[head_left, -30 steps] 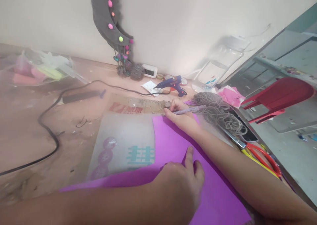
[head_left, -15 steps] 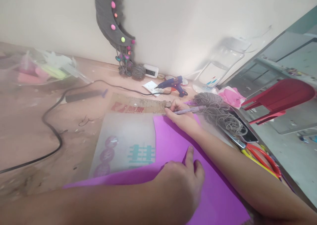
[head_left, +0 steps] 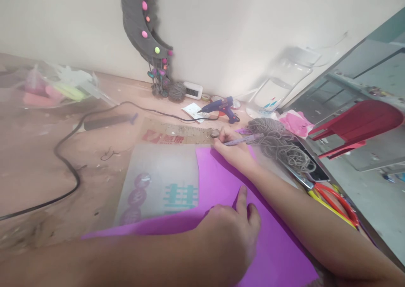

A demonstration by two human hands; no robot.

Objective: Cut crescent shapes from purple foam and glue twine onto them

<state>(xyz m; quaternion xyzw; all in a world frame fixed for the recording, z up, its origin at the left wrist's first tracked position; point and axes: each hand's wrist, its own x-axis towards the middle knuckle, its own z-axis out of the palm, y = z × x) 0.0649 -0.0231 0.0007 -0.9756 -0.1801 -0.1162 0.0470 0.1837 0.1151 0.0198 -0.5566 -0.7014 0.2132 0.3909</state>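
A bright purple sheet point(head_left: 268, 228), perhaps felt or foam, lies over a whitish printed plastic bag point(head_left: 155, 169). On the sheet rests my left hand point(head_left: 230, 232), palm down, its index finger stretched out and the other fingers partly hidden. At the far edge of the sheet my right hand point(head_left: 232, 148) is closed around a slim pale-purple pen point(head_left: 245, 140). The pen slants up to the right, and its tip is hidden by my fingers. A small greyish round object point(head_left: 215, 133) lies just beyond the right fingertips.
A blue glue gun point(head_left: 218, 106) with its black cord lies behind. Grey yarn point(head_left: 272, 137), red-and-yellow-handled scissors point(head_left: 335, 202) and a phone point(head_left: 316, 169) are at right. A clear plastic jug point(head_left: 278, 84) stands by the wall, near a grey crescent ornament point(head_left: 136, 21).
My right hand and the pen have shifted slightly to the right along the sheet's far edge. My left hand stays in place on the sheet.
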